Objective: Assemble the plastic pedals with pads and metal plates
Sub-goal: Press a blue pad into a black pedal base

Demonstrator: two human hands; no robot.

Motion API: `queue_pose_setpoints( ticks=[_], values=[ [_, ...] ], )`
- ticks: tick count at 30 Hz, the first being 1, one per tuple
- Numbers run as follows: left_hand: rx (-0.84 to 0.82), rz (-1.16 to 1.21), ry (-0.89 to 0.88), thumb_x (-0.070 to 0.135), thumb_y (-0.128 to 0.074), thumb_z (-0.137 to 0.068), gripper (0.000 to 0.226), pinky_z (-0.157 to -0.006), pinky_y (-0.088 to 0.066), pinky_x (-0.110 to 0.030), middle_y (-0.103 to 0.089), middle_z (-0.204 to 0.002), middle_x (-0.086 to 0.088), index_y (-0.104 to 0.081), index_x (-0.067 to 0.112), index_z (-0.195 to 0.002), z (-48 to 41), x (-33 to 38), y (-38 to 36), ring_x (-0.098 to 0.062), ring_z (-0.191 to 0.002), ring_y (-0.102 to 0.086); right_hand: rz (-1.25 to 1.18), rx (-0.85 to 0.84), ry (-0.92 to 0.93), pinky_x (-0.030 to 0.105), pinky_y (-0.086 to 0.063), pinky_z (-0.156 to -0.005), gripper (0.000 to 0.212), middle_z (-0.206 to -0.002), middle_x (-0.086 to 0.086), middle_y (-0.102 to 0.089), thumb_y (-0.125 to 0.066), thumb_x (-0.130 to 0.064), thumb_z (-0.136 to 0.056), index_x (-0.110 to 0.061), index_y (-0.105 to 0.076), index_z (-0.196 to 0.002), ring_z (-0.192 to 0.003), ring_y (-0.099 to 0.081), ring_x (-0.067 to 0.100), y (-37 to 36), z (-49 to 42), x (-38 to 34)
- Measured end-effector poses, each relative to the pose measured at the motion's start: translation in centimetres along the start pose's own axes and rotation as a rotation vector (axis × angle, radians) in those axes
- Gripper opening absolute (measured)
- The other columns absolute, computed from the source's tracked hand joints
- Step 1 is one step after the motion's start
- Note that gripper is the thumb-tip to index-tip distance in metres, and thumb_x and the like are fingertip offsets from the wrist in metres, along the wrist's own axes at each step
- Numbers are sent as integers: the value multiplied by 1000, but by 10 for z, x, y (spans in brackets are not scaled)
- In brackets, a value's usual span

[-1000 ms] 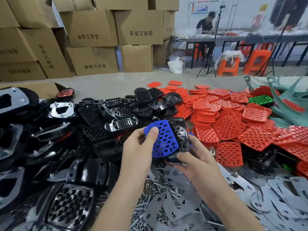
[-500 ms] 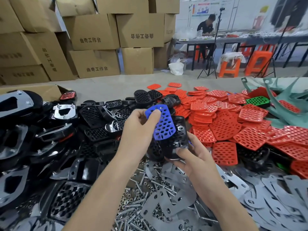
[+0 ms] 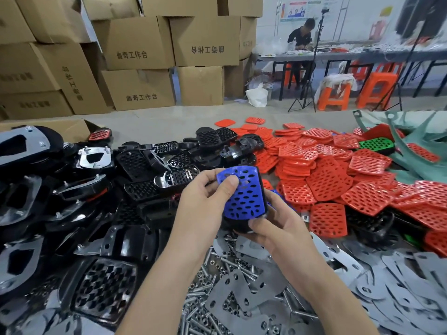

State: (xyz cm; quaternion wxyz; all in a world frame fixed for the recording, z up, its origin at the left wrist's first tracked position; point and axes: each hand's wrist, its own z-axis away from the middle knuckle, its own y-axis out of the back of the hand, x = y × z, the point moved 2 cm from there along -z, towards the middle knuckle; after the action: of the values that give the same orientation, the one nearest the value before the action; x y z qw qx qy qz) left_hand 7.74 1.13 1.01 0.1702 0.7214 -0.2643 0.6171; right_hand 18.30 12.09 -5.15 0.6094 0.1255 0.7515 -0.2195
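1. We see only two parts of the person: a left hand (image 3: 205, 199) and a right hand (image 3: 278, 228), each with its forearm.
2. Both hands are bare, with the knuckles and fingers in plain view.
3. The left forearm (image 3: 154, 286) is uncovered from the wrist to the bottom edge of the view, and we find the right forearm (image 3: 331, 286) just the same.
4. We make out slim fingers, and the nail on the left thumb (image 3: 231, 183) looks cut short.
5. We cannot tell what is worn higher up, since the view cuts both arms off.
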Motion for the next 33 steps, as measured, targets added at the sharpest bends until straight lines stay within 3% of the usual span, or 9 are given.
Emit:
queue_pose_setpoints(
  ticks=[7, 10, 14, 18, 22, 24, 26, 29, 33],
  values=[
    [162, -171, -95, 33, -69, -92, 7, -72, -43, -4, -65, -111, 4, -69, 31, -99, 6, -5, -4, 9, -87, -59, 16, -13, 25, 61, -52, -102, 44, -119, 5, -74, -73, -34, -82, -43, -67, -125, -113, -70, 32, -3, 2, -4],
    [128, -131, -96, 33, -68, -93, 7, -74, -48, -11, -69, -109, 6, -67, 31, -100, 7, -6, -6, 1, -93, -65, 11, 0, 23, 69, -49, -100, 44, -117, 10, -73, -73, -38, -81, -42, -67, -125, -113, -66, 42, -4, 3, -6],
    [118, -117, -125, 34, -69, -92, 11, -70, -50, -11, -73, -98, 13, -67, 31, -103, 8, -8, -7, -1, -89, -68, -4, -17, 19, 58, -55, -99, 44, -116, 9, -75, -73, -36, -80, -38, -69, -123, -110, -71, 34, -3, 2, -6],
    [90, -32, 43, 56, -73, -75, 51, -79, -55, -21, -74, -104, 8, -59, 37, -120, 5, -17, -5, -2, -95, -71, 7, 10, 36, 45, -60, -94, 43, -113, 5, -76, -72, -36, -77, -40, -71, -119, -106, -73, 28, -2, 2, -7],
    [-83, 85, 101, 49, -74, -78, 36, -91, -55, -39, -76, -109, 3, -73, 31, -109, 3, -15, -2, -15, -105, -72, 21, 5, 31, 39, -59, -90, 41, -118, 0, -75, -69, -33, -80, -43, -69, -120, -109, -72, 24, 0, 2, -7],
    [-86, 62, 76, 50, -73, -78, 33, -92, -55, -39, -76, -109, 4, -74, 33, -106, 4, -13, -1, -14, -105, -72, -21, -15, 18, 47, -54, -99, 43, -123, 3, -74, -69, -31, -83, -39, -68, -125, -115, -70, 26, 0, 3, -7],
    [-61, 17, 44, 48, -71, -83, 31, -90, -56, -37, -76, -106, 7, -73, 31, -108, 5, -12, -3, -11, -102, -72, -81, -38, 6, 46, -52, -105, 44, -127, 4, -72, -71, -33, -83, -36, -68, -127, -121, -67, 25, -1, 3, -7],
    [-13, 0, 41, 40, -68, -89, 24, -87, -58, -33, -77, -102, 9, -72, 27, -109, 6, -8, -6, -8, -98, -72, -114, -45, 4, 37, -51, -107, 42, -132, 3, -70, -75, -40, -87, -36, -68, -128, -126, -64, 22, -5, 3, -8],
    [-47, 96, 122, 42, -67, -83, 37, -84, -60, -32, -77, -104, 0, -71, 18, -111, 7, -8, -8, -16, -100, -73, -59, 10, 21, 46, -49, -108, 42, -128, 2, -72, -73, -45, -87, -34, -67, -127, -123, -66, 22, -5, 3, -9]
  ],
)
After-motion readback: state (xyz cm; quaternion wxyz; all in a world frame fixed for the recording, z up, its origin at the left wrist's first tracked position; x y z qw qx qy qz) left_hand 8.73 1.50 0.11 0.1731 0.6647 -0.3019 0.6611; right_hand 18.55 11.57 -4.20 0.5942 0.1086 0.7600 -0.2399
